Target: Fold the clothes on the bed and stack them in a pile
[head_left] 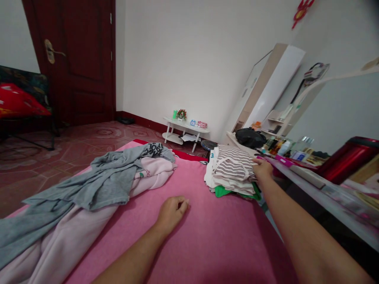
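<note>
My left hand (172, 211) rests on the pink bed cover (207, 236), fingers curled under in a loose fist with nothing visible in it. My right hand (262, 169) lies against the right side of a stack of folded clothes (232, 171), its fingers on the striped top garment; the fingertips are partly hidden. A grey T-shirt (97, 183) lies crumpled over a pale pink garment (74, 236) on the left of the bed.
A dark red door (79, 59) stands at the back left, beside a chair with a red cushion (17, 102). A small white table (185, 130) sits by the far wall. A cluttered desk (310, 177) with a red container (352, 157) runs along the right.
</note>
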A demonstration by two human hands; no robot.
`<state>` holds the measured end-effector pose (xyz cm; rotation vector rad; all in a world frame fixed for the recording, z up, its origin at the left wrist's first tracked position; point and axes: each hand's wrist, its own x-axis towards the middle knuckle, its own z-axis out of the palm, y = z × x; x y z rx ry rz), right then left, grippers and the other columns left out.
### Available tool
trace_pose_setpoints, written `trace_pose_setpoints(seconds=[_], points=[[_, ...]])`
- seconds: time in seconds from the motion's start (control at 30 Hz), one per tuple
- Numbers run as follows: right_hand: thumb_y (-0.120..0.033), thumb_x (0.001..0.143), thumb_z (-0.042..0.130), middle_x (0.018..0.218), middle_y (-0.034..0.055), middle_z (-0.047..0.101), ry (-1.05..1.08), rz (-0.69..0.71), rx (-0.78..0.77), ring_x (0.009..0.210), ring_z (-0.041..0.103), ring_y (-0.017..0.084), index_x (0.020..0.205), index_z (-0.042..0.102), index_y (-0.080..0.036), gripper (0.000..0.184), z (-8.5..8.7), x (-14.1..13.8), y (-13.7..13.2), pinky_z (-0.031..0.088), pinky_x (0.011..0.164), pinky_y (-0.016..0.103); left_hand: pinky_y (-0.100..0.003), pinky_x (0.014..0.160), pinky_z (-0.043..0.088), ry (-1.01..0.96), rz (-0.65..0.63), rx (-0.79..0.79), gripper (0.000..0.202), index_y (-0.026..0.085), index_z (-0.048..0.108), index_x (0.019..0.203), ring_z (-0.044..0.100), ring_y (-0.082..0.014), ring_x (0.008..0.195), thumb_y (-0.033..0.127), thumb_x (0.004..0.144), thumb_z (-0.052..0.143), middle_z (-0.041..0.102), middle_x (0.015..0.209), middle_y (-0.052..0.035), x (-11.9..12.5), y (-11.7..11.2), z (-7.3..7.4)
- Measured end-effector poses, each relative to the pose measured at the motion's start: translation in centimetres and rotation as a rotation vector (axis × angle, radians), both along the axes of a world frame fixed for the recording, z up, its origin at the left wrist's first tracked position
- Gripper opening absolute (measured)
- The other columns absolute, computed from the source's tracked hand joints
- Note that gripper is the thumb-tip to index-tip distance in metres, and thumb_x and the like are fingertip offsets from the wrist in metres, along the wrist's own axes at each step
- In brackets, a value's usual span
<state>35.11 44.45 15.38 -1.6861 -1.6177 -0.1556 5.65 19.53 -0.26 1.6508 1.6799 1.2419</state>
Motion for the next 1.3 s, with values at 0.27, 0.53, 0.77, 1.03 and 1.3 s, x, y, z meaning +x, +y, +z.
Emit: trace_pose_setpoints(seconds=[0.27,0.53,0.77,1.03,1.3], points=[[-0.048,0.091,0.037,0.153,0.0109,0.025,-0.440,0.082,0.020,0.138,0.022,0.033,0.142,0.037,-0.025,0.056,-3.6,-4.4,-2.6,0.024,0.104,0.059,-0.023,0.055,0.028,0.000,0.005,-0.010,0.036,0.016,0.059,0.063,0.044,-0.0125,0.054,0.038,0.086,0.042,0.053,0.058,0.0013,0.0,-0.2,0.1],[-0.035,0.091,0.042,0.154,0.0169,0.022,-0.464,0.278,0.130,0.143,0.009,0.035,0.137,0.044,-0.015,0.051,-9.1,-8.3,-10.4,0.013,0.108,0.065,-0.024,0.054,0.026,0.020,0.045,0.032,0.036,0.016,0.060,0.061,0.044,-0.0130,0.054,0.036,0.086,0.043,0.053,0.057,0.0002,0.0,-0.1,-0.2],[-0.022,0.088,0.042,0.133,0.0101,0.055,-0.181,0.942,-0.140,0.123,0.051,0.023,0.115,0.065,-0.022,0.036,-15.1,-12.9,-21.9,0.041,0.104,0.043,-0.025,0.057,0.031,0.025,0.026,0.041,0.032,0.016,0.069,0.073,0.051,-0.0146,0.059,0.033,0.084,0.045,0.064,0.066,-0.0027,-0.1,-0.9,0.4],[-0.024,0.087,0.043,0.121,0.0111,0.064,-0.065,0.881,-0.138,0.114,0.058,0.024,0.113,0.068,-0.019,0.036,-15.2,-13.2,-23.0,0.044,0.102,0.043,-0.024,0.061,0.036,-0.021,-0.047,0.060,0.030,0.015,0.071,0.077,0.055,-0.0154,0.063,0.033,0.083,0.047,0.068,0.073,-0.0034,-0.2,-1.5,0.2],[-0.027,0.086,0.045,0.121,0.0097,0.064,-0.026,0.881,-0.130,0.114,0.059,0.024,0.110,0.069,-0.021,0.034,-15.8,-13.0,-22.9,0.044,0.102,0.045,-0.025,0.063,0.039,-0.055,-0.064,0.076,0.027,0.016,0.071,0.080,0.057,-0.0158,0.067,0.030,0.081,0.048,0.068,0.075,-0.0028,-0.3,-1.4,-0.3]])
